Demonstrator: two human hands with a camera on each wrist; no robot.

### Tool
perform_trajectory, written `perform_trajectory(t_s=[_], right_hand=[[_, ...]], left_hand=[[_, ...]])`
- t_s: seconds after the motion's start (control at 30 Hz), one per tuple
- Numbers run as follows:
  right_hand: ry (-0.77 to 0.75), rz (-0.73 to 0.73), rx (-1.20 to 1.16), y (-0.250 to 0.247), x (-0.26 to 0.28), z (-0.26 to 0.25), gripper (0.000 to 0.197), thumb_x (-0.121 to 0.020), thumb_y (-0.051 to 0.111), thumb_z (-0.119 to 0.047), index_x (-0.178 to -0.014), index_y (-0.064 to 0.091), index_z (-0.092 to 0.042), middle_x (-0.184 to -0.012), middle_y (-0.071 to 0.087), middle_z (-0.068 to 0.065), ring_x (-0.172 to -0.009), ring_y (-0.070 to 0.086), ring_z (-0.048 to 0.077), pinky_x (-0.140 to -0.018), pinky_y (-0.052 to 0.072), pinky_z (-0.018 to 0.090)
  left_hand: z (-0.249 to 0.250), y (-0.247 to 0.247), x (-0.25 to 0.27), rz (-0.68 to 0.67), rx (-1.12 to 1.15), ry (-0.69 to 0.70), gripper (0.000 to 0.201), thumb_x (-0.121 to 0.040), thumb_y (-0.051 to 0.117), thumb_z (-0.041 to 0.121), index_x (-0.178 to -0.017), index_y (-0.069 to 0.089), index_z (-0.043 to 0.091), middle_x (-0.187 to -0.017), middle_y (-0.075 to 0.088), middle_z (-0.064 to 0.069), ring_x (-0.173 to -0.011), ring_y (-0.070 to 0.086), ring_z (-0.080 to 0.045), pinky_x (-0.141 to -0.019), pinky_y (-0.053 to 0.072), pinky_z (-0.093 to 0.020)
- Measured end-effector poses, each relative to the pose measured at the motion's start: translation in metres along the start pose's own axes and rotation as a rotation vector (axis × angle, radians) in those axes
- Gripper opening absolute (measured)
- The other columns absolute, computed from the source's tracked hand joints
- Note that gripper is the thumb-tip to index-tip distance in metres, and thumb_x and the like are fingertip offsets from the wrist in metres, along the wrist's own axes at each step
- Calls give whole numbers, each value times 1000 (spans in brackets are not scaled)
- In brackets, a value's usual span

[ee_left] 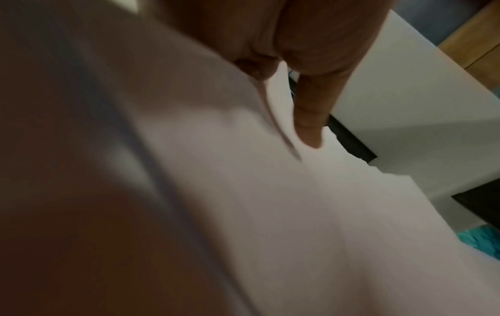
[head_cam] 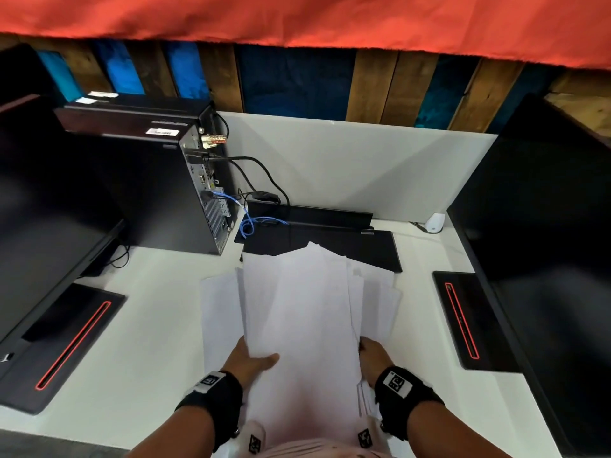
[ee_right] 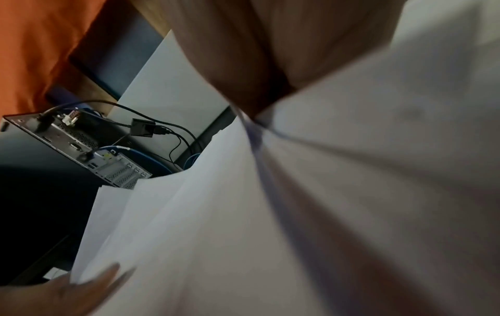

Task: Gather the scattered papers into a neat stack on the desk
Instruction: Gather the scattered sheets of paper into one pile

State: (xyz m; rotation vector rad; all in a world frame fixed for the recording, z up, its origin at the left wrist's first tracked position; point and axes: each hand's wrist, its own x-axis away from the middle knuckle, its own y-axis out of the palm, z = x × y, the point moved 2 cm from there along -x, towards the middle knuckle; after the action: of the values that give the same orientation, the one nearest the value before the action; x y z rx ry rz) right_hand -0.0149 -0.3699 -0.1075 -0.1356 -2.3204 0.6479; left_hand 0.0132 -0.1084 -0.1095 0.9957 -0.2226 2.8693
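Observation:
A loose bunch of white papers [head_cam: 304,312] lies lengthwise in the middle of the white desk [head_cam: 148,325], its far ends fanned unevenly over a black keyboard [head_cam: 360,242]. My left hand [head_cam: 256,357] grips the bunch's near left side, thumb on top and fingers hidden beneath. My right hand [head_cam: 372,353] holds the near right edge, with its fingers tucked under the sheets. One sheet [head_cam: 220,312] juts out to the left. In the left wrist view a fingertip [ee_left: 309,128] presses on the papers [ee_left: 270,203]. The right wrist view shows blurred papers [ee_right: 216,235] against my palm.
A black computer tower [head_cam: 165,180] with cables [head_cam: 254,180] stands at the back left. Dark monitors flank the desk on the left [head_cam: 49,209] and right [head_cam: 545,242], their bases [head_cam: 69,342] [head_cam: 463,322] on the desk. A white partition [head_cam: 347,166] closes the back.

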Motion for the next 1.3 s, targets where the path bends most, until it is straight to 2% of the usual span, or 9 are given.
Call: perform_trajectory(t_s=[0.17, 0.37, 0.5, 0.6, 0.73, 0.83, 0.93, 1.07, 1.3], right_hand=[[162, -35, -483, -9, 18, -14, 75, -91, 28, -63, -145, 33, -11, -150, 35, 9, -139, 33, 26, -118, 21, 38], [-35, -33, -553, -11, 28, -18, 106, -20, 89, -58, -108, 69, -2, -103, 74, 11, -93, 70, 22, -82, 57, 30], [-65, 113, -667, -21, 25, -15, 72, -48, 93, -24, -109, 63, -1, -103, 70, 10, -91, 67, 23, -71, 53, 24], [-93, 3, -754, -24, 25, -12, 87, -28, 96, -35, -106, 68, -6, -99, 75, 10, -88, 72, 22, -72, 59, 30], [-49, -68, -750, -21, 24, -8, 89, -39, 94, -35, -118, 63, -4, -108, 72, 15, -101, 67, 31, -93, 50, 53], [-58, -42, -679, -16, 23, -12, 102, -31, 93, -47, -118, 61, -7, -111, 69, 12, -105, 64, 30, -98, 48, 50], [-19, 38, -643, -22, 28, -22, 60, -71, 81, -13, -123, 56, 1, -114, 66, 15, -106, 61, 33, -100, 45, 51], [103, 238, -552, -41, 19, -9, 47, -85, 67, -9, -124, 48, 10, -115, 59, 12, -109, 57, 37, -102, 44, 47], [457, 469, -13, -60, 23, 18, 39, -90, 51, -27, -123, 56, -8, -129, 47, 22, -114, 50, 36, -96, 41, 33]], left_hand=[[8, -2, 7, 50, -80, 82, 75, -55, 71, 17, -126, 48, 10, -112, 67, -17, -101, 65, -33, -96, 51, -46], [14, -1, 11, -5, 22, 46, 48, -65, 75, 1, -111, 60, -2, -92, 72, -17, -91, 68, -35, -89, 53, -47], [23, 4, 11, -36, 7, 104, 28, -77, 70, -5, -103, 63, 1, -83, 75, -8, -72, 71, -23, -71, 57, -33], [32, 9, 15, -126, -7, 173, 36, -67, 72, 11, -102, 64, 8, -84, 76, -2, -69, 72, -14, -66, 57, -26], [40, 16, 18, -192, -73, 207, 32, -74, 76, 6, -101, 63, 17, -88, 74, 3, -73, 72, -6, -65, 55, -18], [40, 14, 16, -131, -33, 192, 51, -66, 85, 22, -111, 61, 17, -100, 73, -1, -92, 70, -17, -84, 56, -33], [35, 4, 5, -65, 57, 100, 73, -59, 81, 53, -120, 57, 20, -112, 71, -8, -96, 69, -26, -86, 55, -40], [26, -3, -1, -29, -64, -60, 56, -76, 60, 63, -119, 51, 28, -103, 66, -13, -74, 61, -22, -60, 51, -26], [19, 9, -4, -13, -353, 50, 45, -79, 67, -2, -119, 47, 6, -93, 60, -4, -95, 59, -23, -77, 44, -24]])
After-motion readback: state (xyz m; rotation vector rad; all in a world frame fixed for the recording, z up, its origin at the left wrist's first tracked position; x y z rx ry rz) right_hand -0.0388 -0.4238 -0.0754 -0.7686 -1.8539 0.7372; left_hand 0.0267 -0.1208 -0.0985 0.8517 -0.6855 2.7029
